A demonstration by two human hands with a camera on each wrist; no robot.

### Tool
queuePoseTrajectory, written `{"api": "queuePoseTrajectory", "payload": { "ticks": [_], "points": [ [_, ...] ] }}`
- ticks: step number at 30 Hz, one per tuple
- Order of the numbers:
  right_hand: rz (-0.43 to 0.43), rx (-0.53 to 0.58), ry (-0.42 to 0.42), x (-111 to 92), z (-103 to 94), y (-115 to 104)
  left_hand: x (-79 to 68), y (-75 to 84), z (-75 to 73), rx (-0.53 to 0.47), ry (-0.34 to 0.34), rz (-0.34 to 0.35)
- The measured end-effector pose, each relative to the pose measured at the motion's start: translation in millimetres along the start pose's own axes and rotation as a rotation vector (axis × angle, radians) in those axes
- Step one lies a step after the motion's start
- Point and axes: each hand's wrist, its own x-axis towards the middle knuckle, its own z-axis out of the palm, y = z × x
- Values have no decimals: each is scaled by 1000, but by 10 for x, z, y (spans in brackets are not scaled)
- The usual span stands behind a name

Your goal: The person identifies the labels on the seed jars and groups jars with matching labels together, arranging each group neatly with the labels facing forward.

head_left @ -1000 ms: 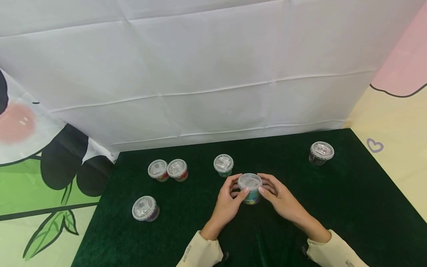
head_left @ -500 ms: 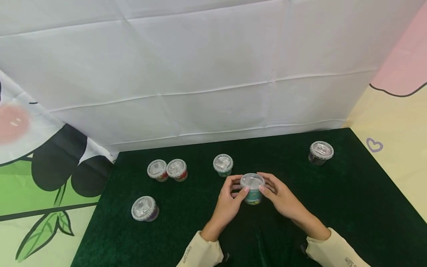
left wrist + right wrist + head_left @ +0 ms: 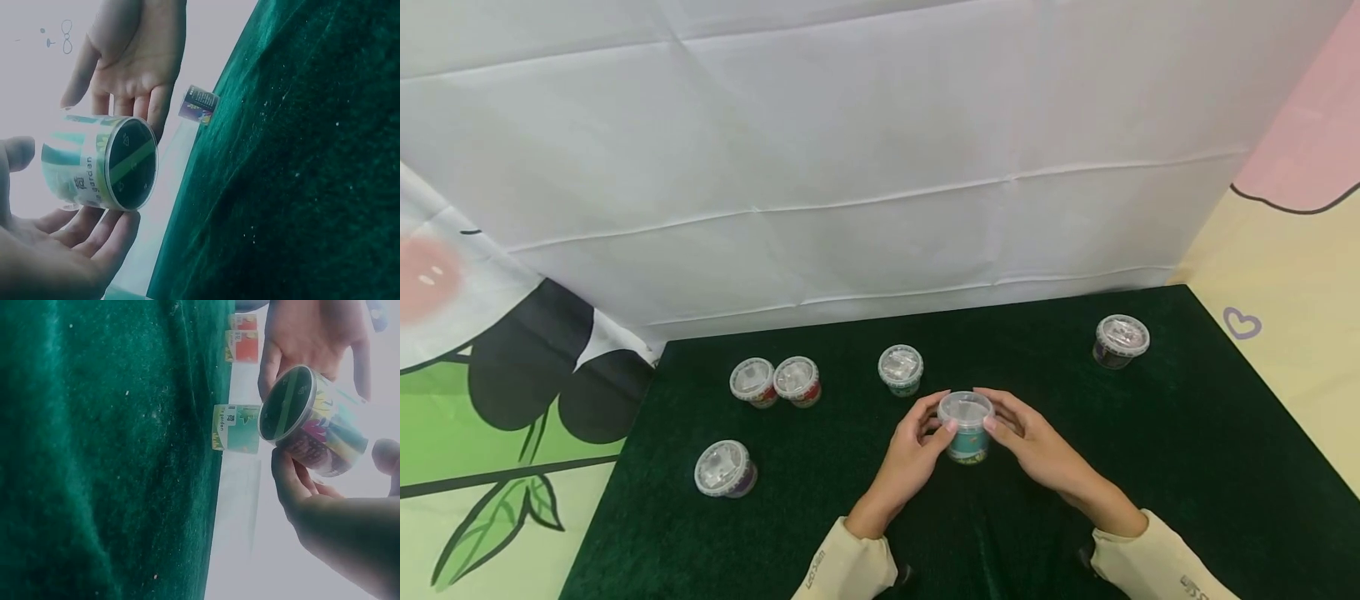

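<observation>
A small round plastic tub (image 3: pixel 967 443) with a clear lid and a teal printed label is held up between both hands over the green cloth. My left hand (image 3: pixel 912 454) grips its left side, thumb at the front below the rim and fingers curving behind. On the opposite side my right hand (image 3: pixel 1043 454) holds it the same way. From the left wrist, the tub (image 3: pixel 81 164) shows its clear base and part of the word "garden". Colourful pictures cover the tub's side (image 3: pixel 328 434) in the right wrist view. The lid is on.
Two red-labelled tubs (image 3: pixel 752 382) stand side by side at the back left. A purplish tub (image 3: pixel 724 469) is nearer at left, a green one (image 3: pixel 901 368) behind my hands, a dark one (image 3: pixel 1121 340) far right. A white cloth wall (image 3: pixel 850 167) rises behind the table.
The tub has been turned between my fingers, so its front now shows plain teal with a green lower edge. It has shifted slightly to the right. The other tubs stay put.
</observation>
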Motion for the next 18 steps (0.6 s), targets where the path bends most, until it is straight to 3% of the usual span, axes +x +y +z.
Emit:
{"api": "queuePoseTrajectory", "payload": {
  "ticks": [11,18],
  "points": [
    [-5,-32,72,6,78,-28,-5,1,77,50,157,65],
    [-19,-60,90,45,108,-5,-14,8,119,72,169,50]
  ]
}}
